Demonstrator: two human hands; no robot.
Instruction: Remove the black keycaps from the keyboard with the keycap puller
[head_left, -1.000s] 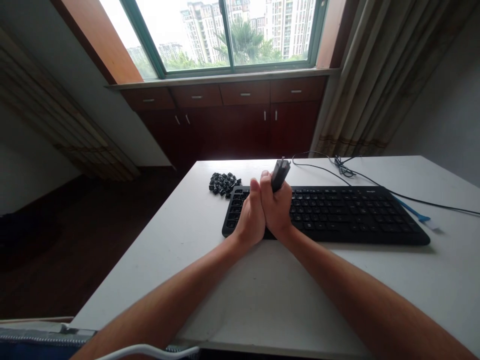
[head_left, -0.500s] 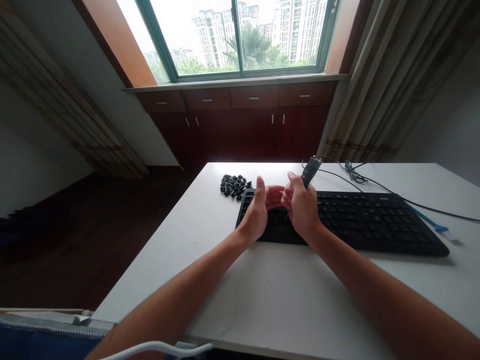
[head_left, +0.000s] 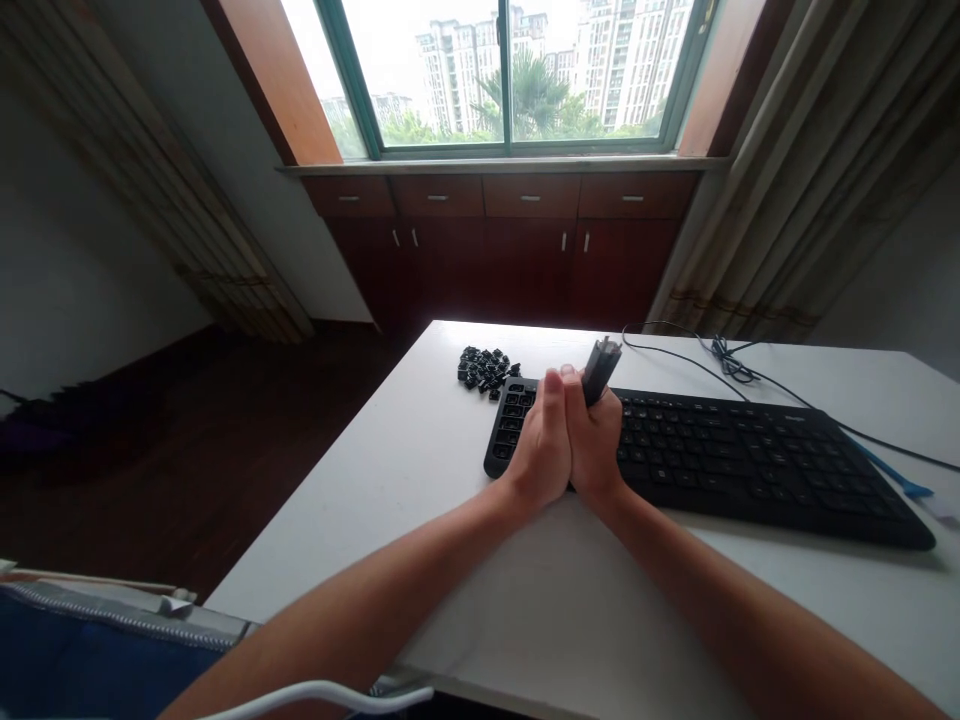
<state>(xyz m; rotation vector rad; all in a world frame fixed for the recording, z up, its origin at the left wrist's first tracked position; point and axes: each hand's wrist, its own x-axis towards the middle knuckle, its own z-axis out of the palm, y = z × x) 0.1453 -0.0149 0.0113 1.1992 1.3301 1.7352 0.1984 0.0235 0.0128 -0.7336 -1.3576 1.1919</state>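
Note:
My right hand [head_left: 596, 435] is closed around a black keycap puller [head_left: 602, 368], whose pronged top end sticks up out of the fist. Pressed against it is my left hand [head_left: 541, 440], with the thumb upright and the fingers curled out of sight between the two hands. What the left fingers hold, if anything, is hidden. Both hands are over the left part of a black keyboard [head_left: 712, 450]. Bare key sockets show at the keyboard's left end. Just beyond that end lies a pile of loose black keycaps [head_left: 484, 368].
A thin black cable [head_left: 731, 358] lies coiled behind the keyboard and runs right. A blue strip-like tool [head_left: 892, 473] lies past the keyboard's right end. The white table [head_left: 390, 460] has its left edge beside the keycaps. A white curved tube [head_left: 322, 692] crosses near my left forearm.
My hands have come together, palm against palm, and the left fingers are now hidden. The puller has tipped more upright. The view has shifted slightly.

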